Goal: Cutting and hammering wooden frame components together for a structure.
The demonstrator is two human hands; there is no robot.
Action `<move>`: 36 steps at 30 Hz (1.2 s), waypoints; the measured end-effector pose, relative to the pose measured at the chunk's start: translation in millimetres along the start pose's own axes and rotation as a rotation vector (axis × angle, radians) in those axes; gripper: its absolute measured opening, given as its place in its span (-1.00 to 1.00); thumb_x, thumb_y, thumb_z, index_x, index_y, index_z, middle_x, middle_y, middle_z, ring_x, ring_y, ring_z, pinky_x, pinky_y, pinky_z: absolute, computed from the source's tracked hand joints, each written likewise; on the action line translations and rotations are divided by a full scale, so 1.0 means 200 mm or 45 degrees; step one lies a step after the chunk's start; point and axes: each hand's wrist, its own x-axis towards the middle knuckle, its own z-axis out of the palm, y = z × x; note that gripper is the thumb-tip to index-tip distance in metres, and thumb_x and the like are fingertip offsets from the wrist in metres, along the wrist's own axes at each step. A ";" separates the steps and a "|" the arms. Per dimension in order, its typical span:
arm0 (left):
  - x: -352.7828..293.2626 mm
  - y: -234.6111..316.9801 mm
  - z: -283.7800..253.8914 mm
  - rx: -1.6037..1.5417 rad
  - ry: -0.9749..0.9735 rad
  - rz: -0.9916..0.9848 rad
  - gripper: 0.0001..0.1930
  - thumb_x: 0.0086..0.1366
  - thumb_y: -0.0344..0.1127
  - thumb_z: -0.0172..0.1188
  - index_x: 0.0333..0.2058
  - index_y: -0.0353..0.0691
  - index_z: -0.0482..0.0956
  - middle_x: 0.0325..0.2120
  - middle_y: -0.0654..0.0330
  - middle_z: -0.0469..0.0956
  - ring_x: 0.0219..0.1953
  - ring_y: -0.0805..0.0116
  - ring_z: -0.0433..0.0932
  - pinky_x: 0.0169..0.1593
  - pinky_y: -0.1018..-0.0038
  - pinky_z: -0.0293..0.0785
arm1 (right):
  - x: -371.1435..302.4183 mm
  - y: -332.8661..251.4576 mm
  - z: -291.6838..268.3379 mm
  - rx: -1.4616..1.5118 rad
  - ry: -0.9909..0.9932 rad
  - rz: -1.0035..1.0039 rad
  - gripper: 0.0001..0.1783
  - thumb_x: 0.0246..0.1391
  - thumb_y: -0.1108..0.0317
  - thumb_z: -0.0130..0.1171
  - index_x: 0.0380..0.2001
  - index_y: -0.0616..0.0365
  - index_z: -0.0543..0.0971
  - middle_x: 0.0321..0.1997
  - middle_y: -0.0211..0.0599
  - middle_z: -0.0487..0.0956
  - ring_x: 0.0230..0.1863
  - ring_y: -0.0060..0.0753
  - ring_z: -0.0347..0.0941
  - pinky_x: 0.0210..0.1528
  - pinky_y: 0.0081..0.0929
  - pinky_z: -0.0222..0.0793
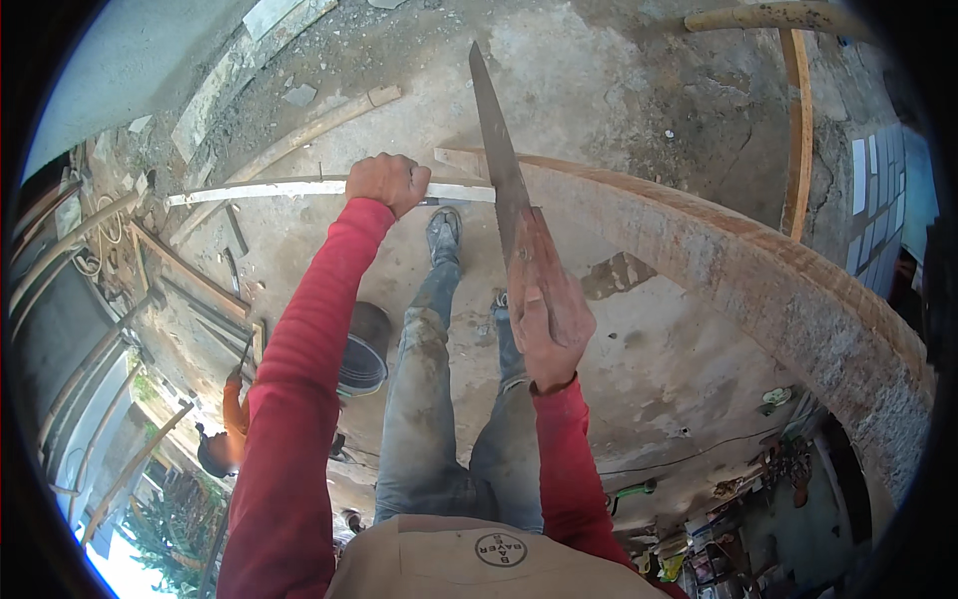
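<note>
My left hand (387,184) is closed around a long, thin strip of wood (267,190) with a white side. In my right hand (555,327) is the wooden handle of a handsaw (497,125), its tapering blade pointing away from me. The blade crosses the right end of the strip; whether its teeth have bitten into the wood cannot be made out. Just right of the blade lies a thick, rough wooden beam (718,235), running from the middle toward the lower right. Part of the strip is hidden by my left fist.
A dark bucket (363,367) stands left of my legs. Poles (289,135) and loose wood pieces (195,270) lie on the left. An upright-looking plank (796,135) is at the far right. Another person in orange (235,414) is at the lower left. A green-handled tool (634,489) lies lower right.
</note>
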 end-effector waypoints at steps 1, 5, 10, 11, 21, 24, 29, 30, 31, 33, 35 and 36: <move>-0.01 -0.02 0.01 0.018 -0.018 0.000 -0.60 0.18 -0.03 -0.06 -0.52 -0.11 0.69 -0.58 -0.10 0.59 -0.48 -0.08 0.61 -0.30 0.12 0.54 | -0.01 -0.03 -0.01 0.029 0.015 0.017 -0.48 0.26 0.27 -0.13 0.14 0.45 0.43 0.20 0.10 0.47 0.03 -0.18 0.53 0.01 -0.52 0.38; -0.03 -0.05 -0.01 0.077 0.007 -0.044 -0.59 0.19 -0.03 -0.07 -0.50 -0.12 0.70 -0.56 -0.10 0.60 -0.47 -0.09 0.61 -0.28 0.12 0.54 | -0.49 -0.23 -0.32 -0.166 -0.202 0.003 -0.53 0.22 0.36 -0.09 0.10 0.46 0.45 0.21 0.07 0.47 0.05 -0.18 0.51 0.05 -0.49 0.37; -0.01 0.02 -0.03 0.028 -0.042 -0.027 -0.58 0.19 -0.03 -0.10 -0.44 -0.09 0.73 -0.53 -0.10 0.62 -0.44 -0.07 0.62 -0.25 0.12 0.55 | 0.07 0.00 0.05 -0.112 -0.001 -0.130 -0.53 0.24 0.37 -0.10 0.11 0.51 0.43 0.18 0.05 0.49 0.04 -0.18 0.51 0.03 -0.45 0.38; -0.01 0.02 -0.01 0.025 -0.049 -0.027 -0.58 0.19 -0.03 -0.10 -0.44 -0.09 0.73 -0.53 -0.10 0.62 -0.44 -0.07 0.62 -0.25 0.12 0.55 | 0.03 -0.01 0.02 -0.115 -0.003 -0.124 -0.53 0.24 0.37 -0.10 0.11 0.51 0.43 0.18 0.05 0.49 0.04 -0.18 0.51 0.03 -0.45 0.38; 0.02 0.05 -0.01 0.012 -0.040 -0.028 -0.58 0.21 -0.02 -0.09 -0.43 -0.10 0.73 -0.55 -0.09 0.61 -0.43 -0.07 0.62 -0.24 0.13 0.55 | -0.01 0.00 -0.04 -0.142 0.053 -0.293 -0.53 0.19 0.38 0.00 0.11 0.45 0.44 0.14 0.03 0.53 -0.05 -0.21 0.52 -0.01 -0.47 0.41; -0.04 -0.04 0.00 0.066 -0.075 -0.031 -0.58 0.21 -0.02 -0.09 -0.43 -0.11 0.72 -0.55 -0.10 0.61 -0.43 -0.09 0.62 -0.23 0.13 0.54 | -0.08 -0.08 -0.03 0.078 -0.045 0.069 -0.53 0.17 0.39 0.01 0.13 0.42 0.44 0.18 0.04 0.49 -0.01 -0.18 0.52 0.01 -0.44 0.41; -0.03 0.01 -0.09 0.046 -0.061 -0.063 -0.57 0.21 -0.02 -0.08 -0.42 -0.12 0.72 -0.53 -0.10 0.62 -0.42 -0.09 0.62 -0.24 0.13 0.54 | -0.54 -0.15 -0.26 -0.344 -0.120 -0.049 -0.47 0.29 0.20 -0.20 0.14 0.37 0.46 0.08 0.06 0.55 -0.21 -0.22 0.51 -0.13 -0.41 0.40; -0.05 -0.03 -0.09 0.046 -0.074 -0.070 -0.57 0.21 -0.01 -0.08 -0.42 -0.12 0.72 -0.53 -0.10 0.62 -0.43 -0.09 0.62 -0.23 0.14 0.55 | -0.35 -0.17 -0.15 -0.314 -0.098 -0.155 -0.49 0.29 0.23 -0.18 0.13 0.39 0.46 0.06 0.06 0.56 -0.20 -0.23 0.51 -0.13 -0.40 0.39; 0.03 0.02 -0.07 0.010 -0.039 -0.044 -0.57 0.21 -0.01 -0.08 -0.42 -0.12 0.72 -0.53 -0.10 0.62 -0.43 -0.09 0.62 -0.23 0.14 0.55 | -0.22 0.05 -0.04 -0.289 0.084 -0.270 -0.48 0.28 0.21 -0.14 0.12 0.40 0.47 0.04 0.06 0.55 -0.19 -0.22 0.51 -0.15 -0.38 0.38; 0.01 0.00 -0.01 0.030 -0.094 -0.024 -0.57 0.21 0.00 -0.09 -0.42 -0.10 0.72 -0.53 -0.11 0.62 -0.43 -0.09 0.62 -0.23 0.14 0.55 | -0.06 0.05 0.01 -0.084 0.092 -0.150 -0.53 0.20 0.33 -0.03 0.11 0.41 0.47 0.06 0.06 0.55 -0.10 -0.15 0.52 -0.08 -0.37 0.41; -0.11 -0.03 0.00 0.034 -0.153 -0.027 -0.56 0.22 0.01 -0.09 -0.42 -0.10 0.72 -0.52 -0.11 0.62 -0.41 -0.08 0.63 -0.23 0.14 0.55 | -0.21 -0.05 -0.10 -0.056 0.002 -0.057 -0.55 0.12 0.44 0.09 0.08 0.41 0.48 0.05 0.06 0.55 -0.04 -0.08 0.53 -0.03 -0.36 0.44; -0.10 -0.07 0.04 0.071 -0.094 -0.004 -0.54 0.22 0.04 -0.09 -0.44 -0.12 0.72 -0.53 -0.09 0.62 -0.42 -0.07 0.63 -0.23 0.15 0.56 | -0.37 -0.10 -0.21 -0.232 -0.065 -0.149 -0.55 0.12 0.42 0.09 0.07 0.41 0.49 0.02 0.06 0.56 -0.06 -0.08 0.54 -0.05 -0.35 0.44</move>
